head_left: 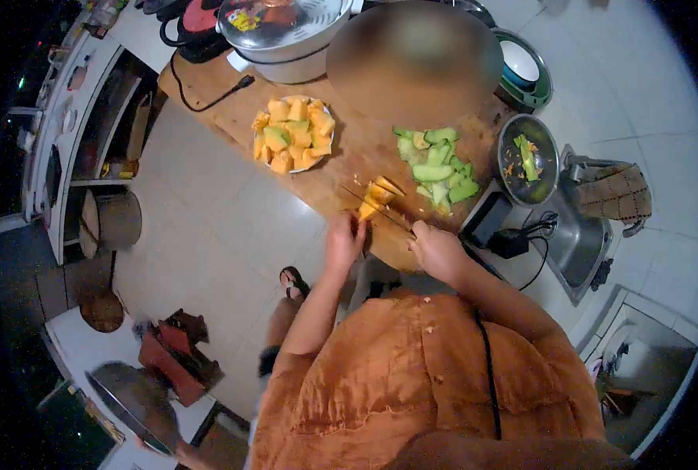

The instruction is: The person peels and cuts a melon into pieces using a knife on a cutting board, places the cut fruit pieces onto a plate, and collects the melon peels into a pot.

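Observation:
My right hand (436, 251) is closed round the handle of a knife (397, 222), its thin blade slanting up and left across orange pumpkin pieces (383, 190). Beside the blade, at the board's near edge, my left hand (345, 237) bends its fingers against a pumpkin piece (368, 210); the fingertips are partly hidden. The pieces rest on a wooden worktop (349, 157). To their right lies a heap of green peelings (440, 174). Up and left stands a white plate (332, 142) piled with orange pumpkin chunks, a few still with green on them.
A steel bowl (550, 184) with scraps sits at the right, near a sink (588, 258) and a black adapter (509, 243). A white electric pot (290, 66) and power cable (215, 102) stand behind. Lower left, a person's arm (200, 454) reaches to a dark pan (133, 403).

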Motion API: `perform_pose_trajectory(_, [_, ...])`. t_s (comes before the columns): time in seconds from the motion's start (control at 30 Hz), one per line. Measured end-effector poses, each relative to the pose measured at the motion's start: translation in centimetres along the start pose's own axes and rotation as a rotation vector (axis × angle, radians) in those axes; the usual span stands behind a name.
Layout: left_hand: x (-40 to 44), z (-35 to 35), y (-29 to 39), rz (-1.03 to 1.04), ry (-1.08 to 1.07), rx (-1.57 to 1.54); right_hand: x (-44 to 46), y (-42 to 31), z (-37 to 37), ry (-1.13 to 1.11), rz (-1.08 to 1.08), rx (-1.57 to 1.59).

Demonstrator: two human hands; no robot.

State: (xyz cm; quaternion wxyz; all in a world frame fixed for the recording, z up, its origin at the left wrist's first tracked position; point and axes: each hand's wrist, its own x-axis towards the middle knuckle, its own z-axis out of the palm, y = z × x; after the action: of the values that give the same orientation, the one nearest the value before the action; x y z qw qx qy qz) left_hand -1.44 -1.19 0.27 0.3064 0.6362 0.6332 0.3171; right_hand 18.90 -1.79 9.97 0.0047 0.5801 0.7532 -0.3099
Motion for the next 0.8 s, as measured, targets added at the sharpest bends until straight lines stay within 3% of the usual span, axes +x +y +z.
perform_pose_trajectory(0.23, [-0.2,0.6,-0.7,0.033,-0.029,0.070,0.4,1.7,3.8,-0.097,0.034,0.046])
perform_pose_trajectory(0.37, [-0.5,0.7,-1.2,0.001,-0.051,0.080,-0.9,1.6,1.3,-0.020,0.060,0.177])
perform_pose_trajectory(0.47, [0.2,0.3,0.0,0.123,-0.043,0.111,-3.6,1.4,-0.4,0.064,0.157,0.303])
perform_pose_trajectory(0.5, [0.0,1.0,-0.8,-0.004,-0.092,0.053,-4.5,1.3,-1.1,0.107,0.193,0.337])
perform_pose_trajectory(0.53, [0.2,0.7,0.0,0.073,-0.098,0.068,-4.9,1.3,-2.0,0.100,0.209,0.399])
perform_pose_trajectory(0.6, [-0.3,1.6,-2.8,0.063,-0.094,0.112,-6.0,2.8,-0.9,0.120,0.140,0.308])
perform_pose_trajectory(0.7, [-0.1,1.0,-1.5,0.204,-0.074,0.238,-7.0,3.6,-2.2,0.237,0.071,0.304])
perform_pose_trajectory(0.8, [0.2,1.0,-1.9,0.072,-0.146,0.218,-7.7,5.1,-1.8,0.237,0.107,0.303])
